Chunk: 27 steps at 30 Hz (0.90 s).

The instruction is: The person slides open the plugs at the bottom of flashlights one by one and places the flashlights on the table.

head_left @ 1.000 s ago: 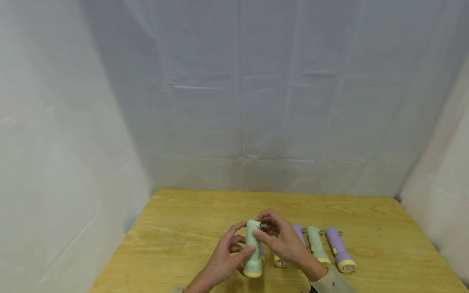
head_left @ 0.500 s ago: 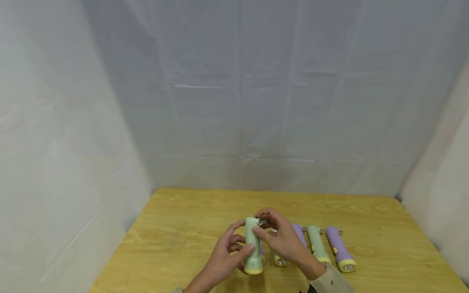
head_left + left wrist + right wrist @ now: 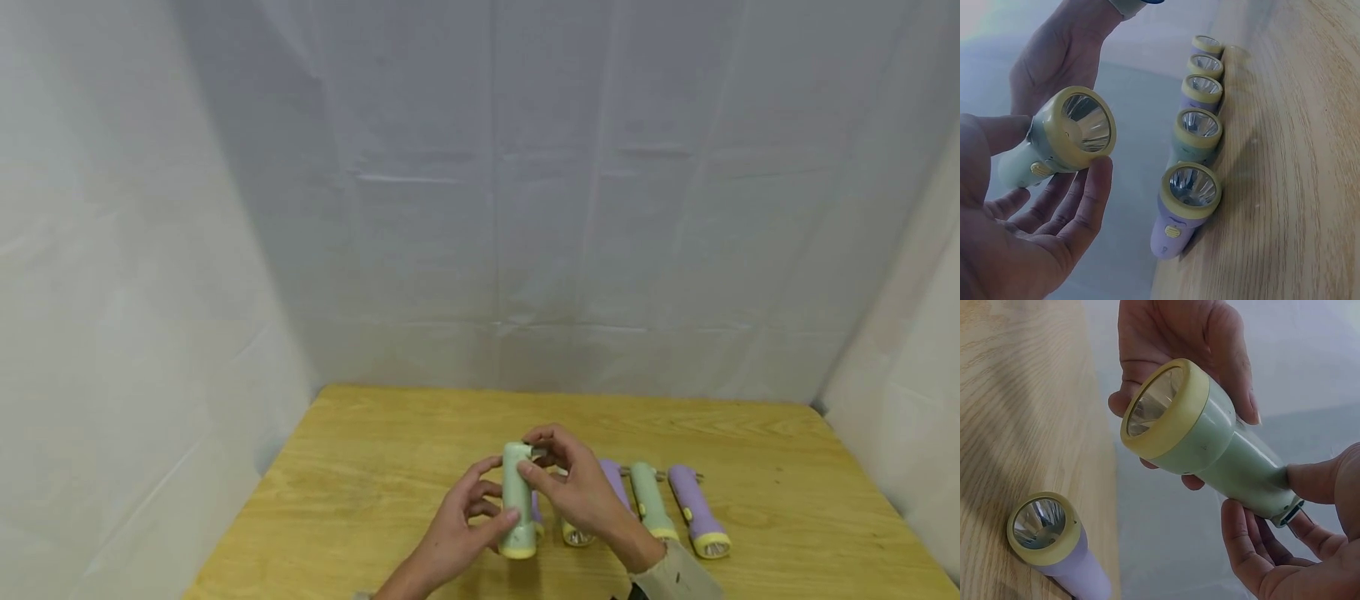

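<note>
A pale green flashlight [image 3: 517, 500] with a yellow rim is held above the table between both hands, its lamp end toward the person. My left hand [image 3: 459, 527] grips it near the lamp, thumb on one side and fingers on the other. At the tail end, my right hand [image 3: 581, 487] pinches the body with thumb and fingers. Metal plug prongs [image 3: 1300, 524] stick out of that end, among the right fingers. In the left wrist view a yellow switch [image 3: 1040, 169] shows on the flashlight's side.
Several purple and green flashlights lie in a row on the wooden table [image 3: 360, 467], lamps toward the person. A purple one [image 3: 697, 512] is at the right end; another purple flashlight [image 3: 1175, 231] is nearest in the left wrist view. White sheeting [image 3: 487, 208] hangs behind and at both sides.
The green flashlight has risen slightly in the head view, and its lamp end shows a little less. Both hands keep their hold on it.
</note>
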Each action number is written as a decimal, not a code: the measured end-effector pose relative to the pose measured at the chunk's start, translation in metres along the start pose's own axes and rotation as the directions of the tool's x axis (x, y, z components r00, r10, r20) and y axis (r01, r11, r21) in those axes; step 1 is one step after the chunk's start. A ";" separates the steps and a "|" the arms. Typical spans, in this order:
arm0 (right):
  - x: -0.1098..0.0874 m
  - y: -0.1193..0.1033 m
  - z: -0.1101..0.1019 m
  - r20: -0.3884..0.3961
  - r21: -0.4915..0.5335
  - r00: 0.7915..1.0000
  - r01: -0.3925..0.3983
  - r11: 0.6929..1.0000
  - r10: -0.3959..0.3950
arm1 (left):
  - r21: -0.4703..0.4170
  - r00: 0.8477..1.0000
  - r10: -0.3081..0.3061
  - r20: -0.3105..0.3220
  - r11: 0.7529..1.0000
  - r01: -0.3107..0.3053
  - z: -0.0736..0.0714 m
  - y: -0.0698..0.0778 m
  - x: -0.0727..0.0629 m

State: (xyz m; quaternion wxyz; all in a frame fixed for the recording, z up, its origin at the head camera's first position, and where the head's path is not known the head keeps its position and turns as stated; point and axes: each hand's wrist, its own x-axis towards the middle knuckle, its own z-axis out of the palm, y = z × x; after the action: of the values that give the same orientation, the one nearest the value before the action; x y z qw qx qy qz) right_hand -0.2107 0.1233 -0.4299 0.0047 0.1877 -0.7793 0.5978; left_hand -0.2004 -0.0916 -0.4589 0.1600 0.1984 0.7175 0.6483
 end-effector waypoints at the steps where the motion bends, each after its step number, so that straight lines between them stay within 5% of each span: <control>1: 0.000 0.000 0.000 -0.002 -0.001 1.000 -0.003 1.000 0.003 | -0.001 1.000 -0.001 0.004 1.000 0.001 0.000 0.000 0.000; 27: 0.001 -0.001 0.001 -0.013 0.007 1.000 -0.021 1.000 0.021 | -0.036 1.000 0.014 0.002 0.999 -0.014 0.003 0.000 0.000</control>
State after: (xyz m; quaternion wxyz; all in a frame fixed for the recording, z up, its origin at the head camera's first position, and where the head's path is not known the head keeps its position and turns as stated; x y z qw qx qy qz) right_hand -0.2112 0.1219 -0.4292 0.0027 0.1756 -0.7791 0.6018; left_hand -0.1991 -0.0893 -0.4594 0.1600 0.2012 0.7041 0.6619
